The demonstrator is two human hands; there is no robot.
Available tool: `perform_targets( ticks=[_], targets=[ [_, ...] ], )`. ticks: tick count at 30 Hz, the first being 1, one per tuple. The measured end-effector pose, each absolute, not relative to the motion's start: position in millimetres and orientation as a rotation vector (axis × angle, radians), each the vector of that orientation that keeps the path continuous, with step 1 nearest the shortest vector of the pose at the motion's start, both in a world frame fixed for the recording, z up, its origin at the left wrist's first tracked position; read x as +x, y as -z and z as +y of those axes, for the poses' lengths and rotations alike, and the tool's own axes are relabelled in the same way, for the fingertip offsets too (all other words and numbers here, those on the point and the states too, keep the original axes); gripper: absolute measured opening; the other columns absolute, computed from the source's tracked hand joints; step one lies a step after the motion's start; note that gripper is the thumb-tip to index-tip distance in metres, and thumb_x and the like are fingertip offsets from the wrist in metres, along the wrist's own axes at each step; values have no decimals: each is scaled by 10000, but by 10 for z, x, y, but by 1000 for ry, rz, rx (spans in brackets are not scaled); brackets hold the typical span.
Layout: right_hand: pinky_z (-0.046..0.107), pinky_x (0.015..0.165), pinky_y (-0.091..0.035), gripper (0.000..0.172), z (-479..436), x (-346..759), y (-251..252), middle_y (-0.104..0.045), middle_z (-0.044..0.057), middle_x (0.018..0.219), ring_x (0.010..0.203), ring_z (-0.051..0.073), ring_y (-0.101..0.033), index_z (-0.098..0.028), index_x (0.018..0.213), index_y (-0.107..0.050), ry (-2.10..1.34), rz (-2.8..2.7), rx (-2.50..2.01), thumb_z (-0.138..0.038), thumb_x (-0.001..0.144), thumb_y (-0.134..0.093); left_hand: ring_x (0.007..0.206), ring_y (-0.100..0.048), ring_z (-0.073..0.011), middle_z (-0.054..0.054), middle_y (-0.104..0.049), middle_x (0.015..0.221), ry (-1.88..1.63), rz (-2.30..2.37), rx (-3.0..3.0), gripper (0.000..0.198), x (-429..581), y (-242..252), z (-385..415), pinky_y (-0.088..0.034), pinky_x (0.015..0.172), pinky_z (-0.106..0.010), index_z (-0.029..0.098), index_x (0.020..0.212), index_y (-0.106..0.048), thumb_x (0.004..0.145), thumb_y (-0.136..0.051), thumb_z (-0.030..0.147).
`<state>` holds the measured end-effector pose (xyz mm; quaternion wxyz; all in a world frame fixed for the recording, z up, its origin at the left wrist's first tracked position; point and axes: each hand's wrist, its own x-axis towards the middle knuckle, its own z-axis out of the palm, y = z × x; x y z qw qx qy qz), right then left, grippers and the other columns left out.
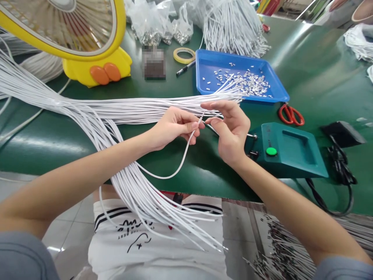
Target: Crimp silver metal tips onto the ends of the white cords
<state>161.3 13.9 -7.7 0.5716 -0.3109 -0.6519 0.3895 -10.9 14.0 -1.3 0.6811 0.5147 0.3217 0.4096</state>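
Note:
My left hand (177, 126) pinches a white cable (185, 153) close to its end, with the tip pointing up. From there the cable loops down to a bundle of white cables (136, 190) hanging over the table edge. Just right of the tip is my right hand (231, 130), its thumb and fingers apart with nothing visible between them. A thin dark rod (211, 128) passes behind that hand, beside a green device (291, 149) with a bright green button. Behind both hands lies another bundle of white cables (140, 109), its ends reaching a blue tray (279, 93).
Many small metal pieces (250, 83) lie in the tray. Red-handled scissors (290, 114), a yellow tape roll (184, 60) and a pen (185, 69) are nearby. A yellow fan (96, 72) stands back left. Plastic bags (151, 23) stand behind. A black cord (342, 167) lies right.

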Motion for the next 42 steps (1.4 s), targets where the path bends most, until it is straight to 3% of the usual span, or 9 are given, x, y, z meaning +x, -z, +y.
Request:
perform_targets(
  ticks=[12,20,27,42],
  targets=[
    [362,774,-587,155,141,1614,70,-700,6,1013,1050,218,-664,-288,947,-655,-850,-1513,-811,-199,835,-596,509,-644,-115,-20,-664,632,-993,823,1214,360,-96,24,146,-559,487,-206,90,708,-684,619,-879,380],
    [372,843,-585,219,137,1623,103,-729,-10,1039,1048,204,-679,-288,969,-680,-837,-1542,-743,-150,840,-570,519,-656,-120,-21,-673,630,-991,839,1217,362,-97,23,151,-558,478,-194,89,711,-685,580,-900,349],
    [393,878,-582,103,90,1624,66,-731,15,1055,1071,226,-670,-286,929,-676,-799,-1587,-785,-271,876,-589,527,-657,-119,-15,-671,624,-1025,884,1185,387,-98,21,155,-567,494,-202,92,717,-663,590,-894,377],
    [375,829,-597,119,191,1612,150,-722,7,935,927,193,-697,-268,950,-655,-945,-1454,-795,-316,842,-669,500,-646,-117,-16,-663,603,-1011,888,1198,392,-75,11,153,-546,454,-194,90,657,-642,528,-924,331]
  ],
)
